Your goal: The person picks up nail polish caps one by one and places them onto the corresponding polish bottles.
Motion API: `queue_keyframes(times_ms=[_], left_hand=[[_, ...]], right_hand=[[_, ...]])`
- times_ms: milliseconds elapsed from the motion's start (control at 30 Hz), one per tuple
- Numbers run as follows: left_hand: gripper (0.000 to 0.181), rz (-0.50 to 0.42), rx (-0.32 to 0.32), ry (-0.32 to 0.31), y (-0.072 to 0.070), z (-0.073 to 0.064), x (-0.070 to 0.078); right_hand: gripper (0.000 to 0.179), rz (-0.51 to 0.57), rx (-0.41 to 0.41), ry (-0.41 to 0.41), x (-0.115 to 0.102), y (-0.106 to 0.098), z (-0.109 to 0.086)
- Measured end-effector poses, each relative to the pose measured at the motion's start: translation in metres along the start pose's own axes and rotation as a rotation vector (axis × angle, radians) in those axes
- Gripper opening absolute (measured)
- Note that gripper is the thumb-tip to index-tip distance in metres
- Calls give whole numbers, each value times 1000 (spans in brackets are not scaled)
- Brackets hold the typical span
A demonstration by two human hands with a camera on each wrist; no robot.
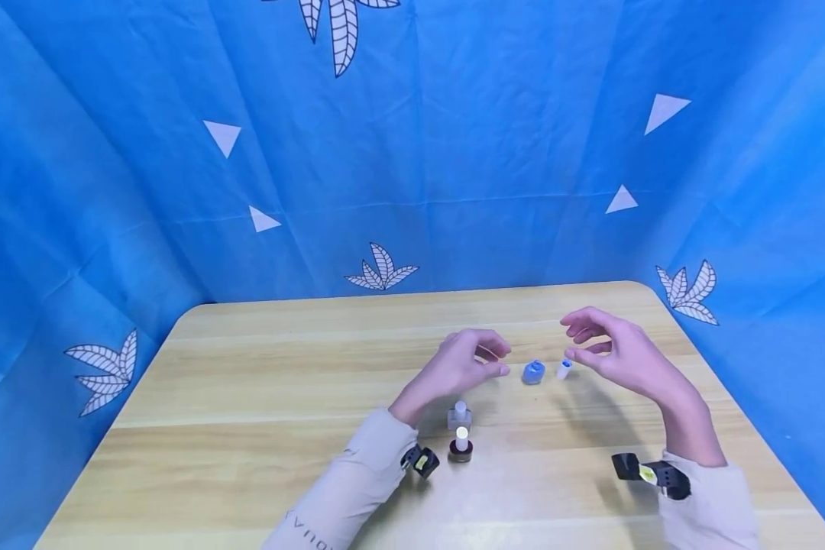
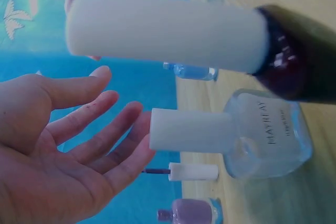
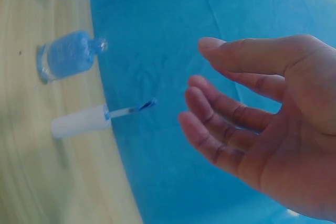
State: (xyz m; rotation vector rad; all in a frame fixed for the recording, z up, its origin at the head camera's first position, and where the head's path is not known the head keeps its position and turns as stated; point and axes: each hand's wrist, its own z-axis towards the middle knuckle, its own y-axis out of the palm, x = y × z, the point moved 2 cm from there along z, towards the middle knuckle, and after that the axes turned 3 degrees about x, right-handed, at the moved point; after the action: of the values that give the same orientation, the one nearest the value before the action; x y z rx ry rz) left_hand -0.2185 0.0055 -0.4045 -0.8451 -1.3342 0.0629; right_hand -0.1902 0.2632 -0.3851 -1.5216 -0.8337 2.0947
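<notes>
My right hand (image 1: 619, 351) hovers with relaxed, bent fingers and holds nothing. Just below it, a white nail polish cap (image 3: 81, 122) stands upright, its blue-tipped brush pointing up. Beside that cap is an uncapped blue nail polish bottle (image 1: 533, 373), which sits between the two hands. Fingers loosely spread, my left hand (image 1: 469, 360) is in the air left of the blue bottle, also holding nothing. In the left wrist view, an uncapped purple nail polish bottle (image 2: 193, 212) and a white cap with a dark brush (image 2: 193, 171) stand beyond it; the left hand hides them in the head view.
Nearer the left forearm stand two capped bottles: a clear nail polish bottle (image 1: 459, 418) and a dark red one (image 1: 461, 452). All rest on a wooden table (image 1: 261, 397). A blue patterned curtain (image 1: 454, 153) surrounds its back and sides.
</notes>
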Motion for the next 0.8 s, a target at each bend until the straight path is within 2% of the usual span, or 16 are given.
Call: queue_keyframes(times_ms=[133, 367, 600, 800], left_hand=[[28, 79, -29, -31, 5, 13, 8], [38, 103, -94, -89, 11, 28, 21], [44, 114, -119, -108, 17, 43, 31], [43, 165, -146, -169, 25, 50, 39]], right_hand=[[45, 7, -45, 22, 10, 2, 1], [49, 90, -137, 88, 28, 12, 2], [47, 62, -166, 130, 40, 19, 4], [43, 76, -197, 154, 44, 21, 5]])
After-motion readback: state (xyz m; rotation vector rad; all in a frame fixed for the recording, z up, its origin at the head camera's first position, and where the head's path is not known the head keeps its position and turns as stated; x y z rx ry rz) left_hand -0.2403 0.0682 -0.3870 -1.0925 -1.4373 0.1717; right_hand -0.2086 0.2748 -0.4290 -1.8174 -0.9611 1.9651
